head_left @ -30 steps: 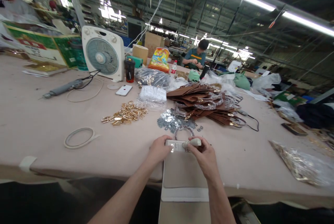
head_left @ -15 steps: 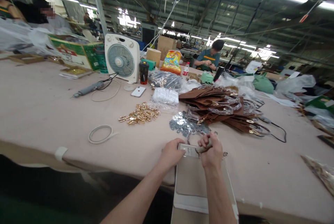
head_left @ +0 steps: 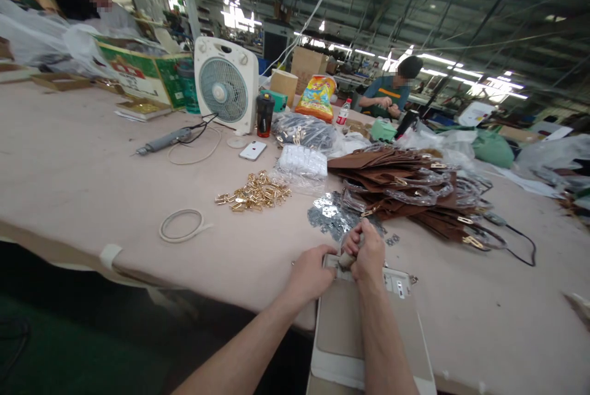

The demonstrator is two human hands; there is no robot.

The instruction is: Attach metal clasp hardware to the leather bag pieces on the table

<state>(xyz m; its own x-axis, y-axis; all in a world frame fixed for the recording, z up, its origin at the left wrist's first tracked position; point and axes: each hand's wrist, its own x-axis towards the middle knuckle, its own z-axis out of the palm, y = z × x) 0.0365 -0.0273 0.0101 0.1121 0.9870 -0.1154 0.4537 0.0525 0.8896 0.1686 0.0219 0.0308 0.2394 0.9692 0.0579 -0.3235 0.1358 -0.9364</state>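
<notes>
A beige bag piece [head_left: 340, 327] lies at the table's front edge, with metal fittings along its top strip. My left hand [head_left: 308, 277] holds its upper left corner, thumb on top and fingers at the far edge. My right hand [head_left: 369, 254] is closed around a short, thick-handled tool [head_left: 346, 260], pressed down on the strip beside my left thumb. The tool's tip is hidden. Right of that hand, a silvery metal fitting [head_left: 400, 288] shows on the strip. Just beyond my hands lies a pile of flat silver metal plates [head_left: 329, 214].
Gold-coloured metal fittings [head_left: 255, 192] and a tape roll [head_left: 182, 226] lie to the left. Stacked brown bag pieces [head_left: 405, 183] stand at the right. Farther back are a fan [head_left: 225, 91], a phone [head_left: 252, 150], a corded electric screwdriver [head_left: 163, 140] and a co-worker [head_left: 389, 94].
My right hand and the tool have shifted left along the strip, closer to my left thumb, uncovering the fitting at right. The view has turned slightly left.
</notes>
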